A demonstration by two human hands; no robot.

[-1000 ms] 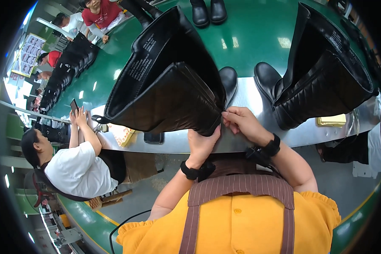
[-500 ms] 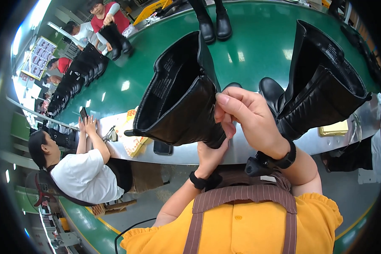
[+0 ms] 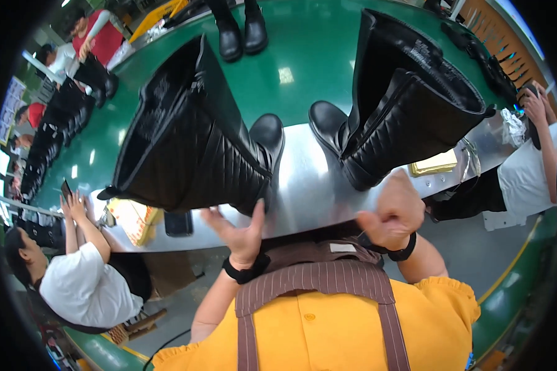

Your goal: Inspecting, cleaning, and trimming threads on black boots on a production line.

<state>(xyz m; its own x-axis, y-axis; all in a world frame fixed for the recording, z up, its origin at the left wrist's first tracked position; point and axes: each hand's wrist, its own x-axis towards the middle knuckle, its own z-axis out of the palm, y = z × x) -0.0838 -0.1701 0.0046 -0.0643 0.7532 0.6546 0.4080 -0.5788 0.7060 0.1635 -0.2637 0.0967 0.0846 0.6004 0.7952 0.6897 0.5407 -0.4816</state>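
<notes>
Two tall black quilted boots stand upright on the metal table edge in front of me, their wide tops gaping toward me. The left boot point(image 3: 210, 164) points its toe toward the middle of the table. Just below its heel is my left hand point(image 3: 238, 238), open with fingers spread, close to the boot; whether a fingertip touches it I cannot tell. The right boot point(image 3: 402, 123) has a side zip partly down its shaft. Beside its heel, my right hand point(image 3: 395, 210) has its thumb out and its fingers curled, smeared by motion. Nothing shows in it.
A phone point(image 3: 178, 224) and a patterned packet point(image 3: 133, 219) lie to the left. Yellow sheets point(image 3: 433, 163) lie right. Another boot pair point(image 3: 241, 31) stands across the green table point(image 3: 303, 74). Co-workers sit at both sides; one person point(image 3: 99, 40) handles boots at far left.
My right hand has let go of the left boot's upper edge and moved right. My left hand has come off its heel. The boot now stands turned, quilted side showing. The view has shifted right.
</notes>
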